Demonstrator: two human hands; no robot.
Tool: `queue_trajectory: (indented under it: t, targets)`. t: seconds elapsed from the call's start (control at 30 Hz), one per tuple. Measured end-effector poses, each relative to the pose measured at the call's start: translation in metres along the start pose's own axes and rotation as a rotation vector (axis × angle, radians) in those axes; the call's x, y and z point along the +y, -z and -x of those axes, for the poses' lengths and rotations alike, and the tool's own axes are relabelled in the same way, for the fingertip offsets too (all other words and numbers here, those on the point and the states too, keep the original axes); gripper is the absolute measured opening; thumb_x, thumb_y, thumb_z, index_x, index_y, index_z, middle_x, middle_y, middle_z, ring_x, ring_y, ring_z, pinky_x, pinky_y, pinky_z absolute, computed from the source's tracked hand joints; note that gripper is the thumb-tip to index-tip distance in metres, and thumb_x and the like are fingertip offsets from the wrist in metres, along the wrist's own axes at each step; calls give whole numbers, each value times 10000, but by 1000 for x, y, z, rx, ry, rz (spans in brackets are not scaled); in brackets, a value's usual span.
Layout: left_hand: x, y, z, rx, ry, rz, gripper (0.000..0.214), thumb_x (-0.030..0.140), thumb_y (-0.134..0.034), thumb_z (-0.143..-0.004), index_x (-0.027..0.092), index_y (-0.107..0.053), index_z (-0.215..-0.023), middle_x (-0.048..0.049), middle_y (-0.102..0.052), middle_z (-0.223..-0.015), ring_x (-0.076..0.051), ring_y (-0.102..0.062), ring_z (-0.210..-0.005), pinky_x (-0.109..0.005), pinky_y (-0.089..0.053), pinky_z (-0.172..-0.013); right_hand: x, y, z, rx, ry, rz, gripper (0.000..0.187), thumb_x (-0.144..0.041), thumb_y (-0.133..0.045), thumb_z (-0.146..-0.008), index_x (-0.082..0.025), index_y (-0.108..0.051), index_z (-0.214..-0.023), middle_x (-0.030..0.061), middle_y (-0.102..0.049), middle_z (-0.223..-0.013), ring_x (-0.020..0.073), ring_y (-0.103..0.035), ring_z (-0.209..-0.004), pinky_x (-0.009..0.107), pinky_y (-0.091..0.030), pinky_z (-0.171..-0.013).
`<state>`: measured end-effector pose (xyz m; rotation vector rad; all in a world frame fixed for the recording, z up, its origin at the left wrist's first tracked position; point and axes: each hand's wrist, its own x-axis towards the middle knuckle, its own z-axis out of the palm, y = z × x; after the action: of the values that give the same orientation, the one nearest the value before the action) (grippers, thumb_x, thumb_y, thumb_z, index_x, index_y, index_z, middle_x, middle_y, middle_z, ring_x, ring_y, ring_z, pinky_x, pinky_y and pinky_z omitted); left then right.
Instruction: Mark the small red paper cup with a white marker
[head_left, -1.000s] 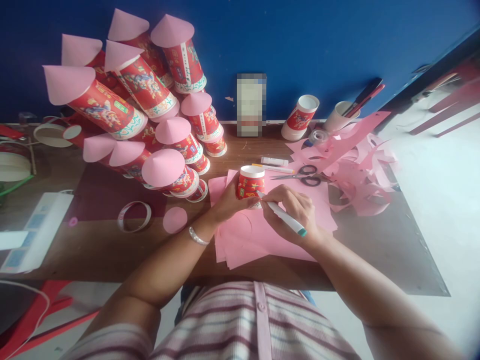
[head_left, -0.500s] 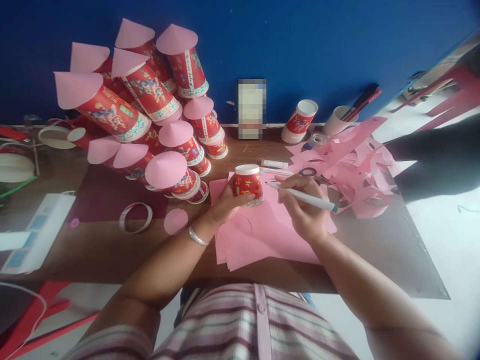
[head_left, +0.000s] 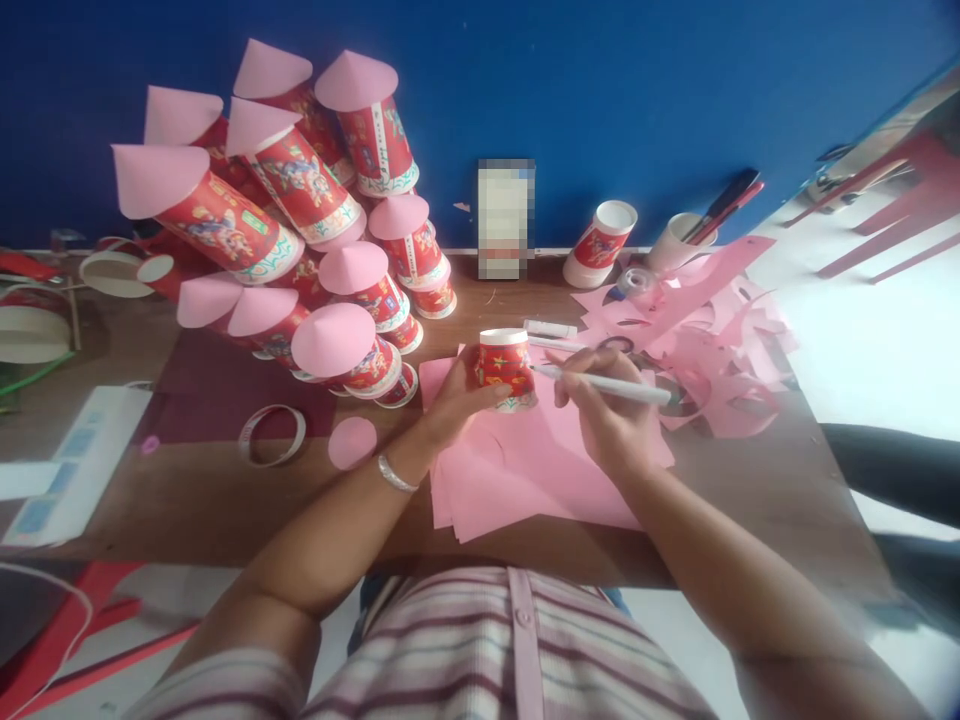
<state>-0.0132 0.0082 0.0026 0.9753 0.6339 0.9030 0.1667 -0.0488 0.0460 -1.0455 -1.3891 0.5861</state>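
My left hand (head_left: 456, 402) is wrapped round a red printed paper cup (head_left: 504, 370) with a white rim and a patterned pale band at its lower edge. My right hand (head_left: 611, 405) grips a white marker (head_left: 626, 387), its tip at the cup's right side; whether it touches I cannot tell. Beneath both hands lie stacked sheets of pink paper (head_left: 540, 480). Just behind the cup are a white marker cap or short tube (head_left: 550, 328) and scissors (head_left: 616, 345), partly hidden by my right hand.
Red cups with pink cone tops (head_left: 334, 340) crowd the left. A phone (head_left: 506, 220) leans on the blue wall, near a joined pair of cups (head_left: 600, 245) and a pen cup (head_left: 679, 240). Pink scraps (head_left: 720, 330) heap up at right. A paper ring (head_left: 271, 435) lies left.
The cup in my left hand has shifted slightly right and tilted, its top leaning away. The marker tip is now closer to it. A dark-clothed person's limbs at far right have moved lower.
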Motion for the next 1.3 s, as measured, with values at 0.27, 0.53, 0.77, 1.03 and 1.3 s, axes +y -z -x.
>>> queue_trajectory:
  t: [0.27,0.53,0.77,1.03,1.3]
  targets:
    - [-3,7,2,14,-8,-128,584,415,-902,-723,200,-585,-1165,-36,-687,-995,-174,-655,-890,-293,-520,-774,-5,-5,7,-121,544,435,251,-45,-643,-880,-234,-590,-1036,-11,-664,-774,168,-666,-679,352,-613,-717]
    - [1,3,3,22,36,-168,694,486,-914,-684,205,-552,-1205,-62,-694,-1065,-199,-668,-933,-305,-536,-778,2,-3,9,-158,491,443,257,-76,-639,-914,-253,-612,-1099,4,-699,-837,181,-687,-742,345,-576,-683]
    - [2,3,2,9,54,-184,703,475,-908,-696,214,-538,-1234,-72,-697,-1103,-214,-679,-970,-304,-550,-772,3,-5,7,-155,491,460,223,-64,-626,-918,-244,-580,-1041,-5,-690,-813,156,-667,-698,317,-565,-654]
    - [-1,5,5,31,59,-188,648,446,-901,-713,223,-574,-1225,-58,-686,-1082,-208,-670,-946,-305,-550,-761,0,-5,9,-137,451,436,222,-58,-628,-903,-250,-581,-1004,-12,-677,-782,162,-669,-688,326,-569,-671]
    - [-5,4,1,8,-14,17,529,352,-855,-780,221,-594,-1221,-62,-693,-1167,-240,-662,-1088,-407,-523,-961,-8,1,4,-65,79,100,68,-261,-626,-973,-254,-593,-913,-39,-656,-717,147,-629,-643,460,-617,-911]
